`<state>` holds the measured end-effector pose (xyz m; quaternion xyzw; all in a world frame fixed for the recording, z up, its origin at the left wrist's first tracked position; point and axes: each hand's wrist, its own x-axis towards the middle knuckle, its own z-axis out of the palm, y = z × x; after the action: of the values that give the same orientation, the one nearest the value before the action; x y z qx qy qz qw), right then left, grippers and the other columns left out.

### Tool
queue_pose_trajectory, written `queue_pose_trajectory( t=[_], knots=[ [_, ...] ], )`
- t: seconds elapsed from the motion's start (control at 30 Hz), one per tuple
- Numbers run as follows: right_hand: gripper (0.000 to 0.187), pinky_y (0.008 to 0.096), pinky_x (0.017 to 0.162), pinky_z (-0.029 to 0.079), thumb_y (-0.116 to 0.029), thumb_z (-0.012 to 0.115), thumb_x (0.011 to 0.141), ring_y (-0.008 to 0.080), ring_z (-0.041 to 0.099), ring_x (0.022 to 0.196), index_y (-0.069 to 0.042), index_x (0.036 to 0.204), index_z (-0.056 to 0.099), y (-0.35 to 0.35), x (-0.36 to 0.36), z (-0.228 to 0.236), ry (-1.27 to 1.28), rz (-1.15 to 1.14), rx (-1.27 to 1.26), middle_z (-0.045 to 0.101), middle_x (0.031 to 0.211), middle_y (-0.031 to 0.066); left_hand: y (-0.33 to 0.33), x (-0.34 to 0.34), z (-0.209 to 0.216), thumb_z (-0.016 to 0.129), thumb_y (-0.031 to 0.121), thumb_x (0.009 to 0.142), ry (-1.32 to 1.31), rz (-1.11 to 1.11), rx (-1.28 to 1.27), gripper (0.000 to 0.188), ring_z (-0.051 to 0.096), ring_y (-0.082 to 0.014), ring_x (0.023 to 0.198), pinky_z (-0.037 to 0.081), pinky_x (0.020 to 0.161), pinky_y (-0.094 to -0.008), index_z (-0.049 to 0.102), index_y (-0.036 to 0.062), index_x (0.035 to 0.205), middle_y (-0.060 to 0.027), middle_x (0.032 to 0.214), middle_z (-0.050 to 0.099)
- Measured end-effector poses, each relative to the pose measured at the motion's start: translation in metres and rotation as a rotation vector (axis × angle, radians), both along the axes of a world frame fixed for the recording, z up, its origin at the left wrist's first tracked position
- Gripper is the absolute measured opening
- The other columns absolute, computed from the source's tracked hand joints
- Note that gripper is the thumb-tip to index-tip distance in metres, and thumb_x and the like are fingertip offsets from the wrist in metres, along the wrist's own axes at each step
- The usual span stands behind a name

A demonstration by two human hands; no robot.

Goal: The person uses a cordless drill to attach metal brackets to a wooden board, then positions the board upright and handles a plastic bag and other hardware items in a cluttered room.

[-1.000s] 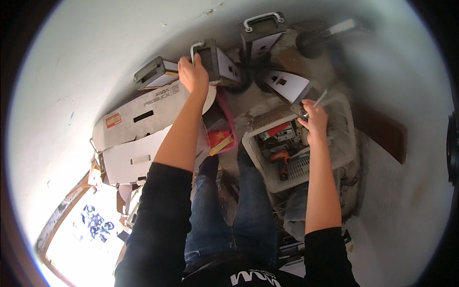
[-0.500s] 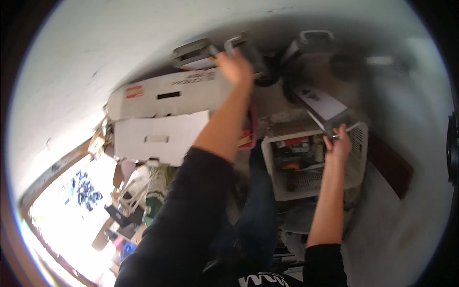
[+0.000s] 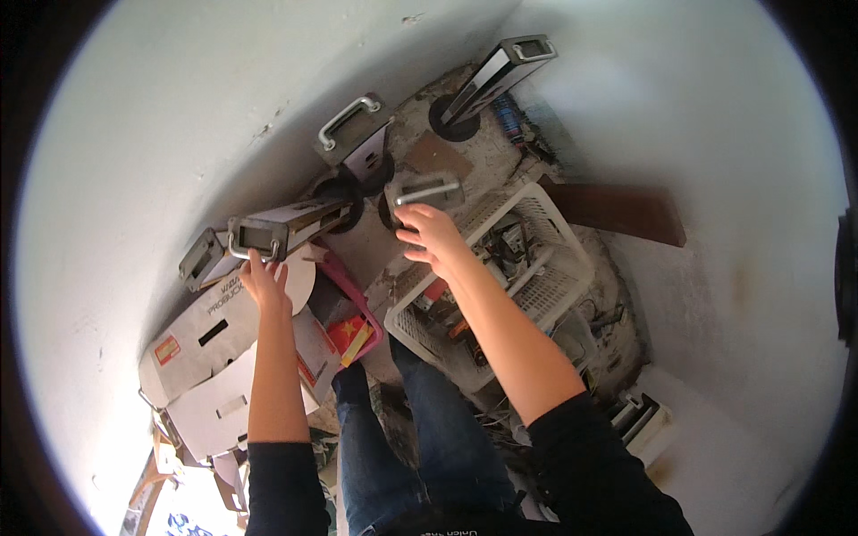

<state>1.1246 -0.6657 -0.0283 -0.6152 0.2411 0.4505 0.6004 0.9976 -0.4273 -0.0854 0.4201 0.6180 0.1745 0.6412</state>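
Note:
My left hand (image 3: 265, 284) is at the silver handle of a tall boxy stand (image 3: 299, 213) with a grey cap, white side and round black base. One fingertip overlaps the handle bar; the other fingers are apart. Just below the handle of a second grey-capped stand (image 3: 438, 195) is my right hand (image 3: 433, 238), its fingers spread. A finger meets or nearly meets that handle's left end; exact contact cannot be made out. The second stand's body is mostly hidden beneath its cap.
Similar stands are at the far left (image 3: 204, 261), by the wall (image 3: 365, 147) and in the far corner (image 3: 500, 76). A white plastic basket (image 3: 565, 234) holds assorted items. Cardboard boxes (image 3: 192, 338), a pink-rimmed container (image 3: 374, 323) and a brown board (image 3: 626, 213) lie around.
My view has turned. The stand at my right hand, tilted above the basket before, now appears more upright beyond it. My right fingers have spread; my left hand stays by the same handle.

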Motion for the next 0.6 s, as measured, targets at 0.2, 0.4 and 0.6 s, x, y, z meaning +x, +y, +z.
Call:
queue_pose_trajectory(
  t=[0.2,0.4,0.6],
  knots=[
    [0.036,0.0346,0.068,0.051,-0.029,0.056,0.083,0.0191,0.063,0.072,-0.006,0.11,0.054,-0.09,0.068,0.023,-0.082,0.552,-0.172,0.064,0.083,0.0088,-0.052,0.004,0.042,0.062,0.026,0.08,0.251,-0.558,0.884,0.054,0.041,-0.0258,0.106,0.031,0.096,-0.0426,0.037,0.0025,0.122,-0.0138,0.117,0.041],
    [0.039,0.0387,0.078,0.047,-0.03,0.058,0.081,0.0248,0.06,0.091,-0.011,0.114,0.052,-0.139,0.214,0.001,-0.726,0.549,-0.509,0.062,0.103,0.0104,-0.176,0.068,0.065,0.07,0.036,0.069,0.077,-1.614,1.163,0.068,0.027,-0.0287,0.126,0.015,0.105,-0.0507,0.042,0.016,0.128,-0.0116,0.136,0.03],
    [0.034,0.0443,0.088,0.042,-0.019,0.061,0.078,0.0275,0.046,0.113,-0.015,0.111,0.053,-0.146,0.328,-0.065,-1.45,0.757,-1.097,0.053,0.117,0.0045,-0.203,0.124,0.026,0.068,0.035,0.071,0.046,-1.631,1.274,0.059,0.039,-0.0265,0.12,0.031,0.099,-0.0436,0.048,0.013,0.122,-0.0101,0.129,0.042]
  ],
)
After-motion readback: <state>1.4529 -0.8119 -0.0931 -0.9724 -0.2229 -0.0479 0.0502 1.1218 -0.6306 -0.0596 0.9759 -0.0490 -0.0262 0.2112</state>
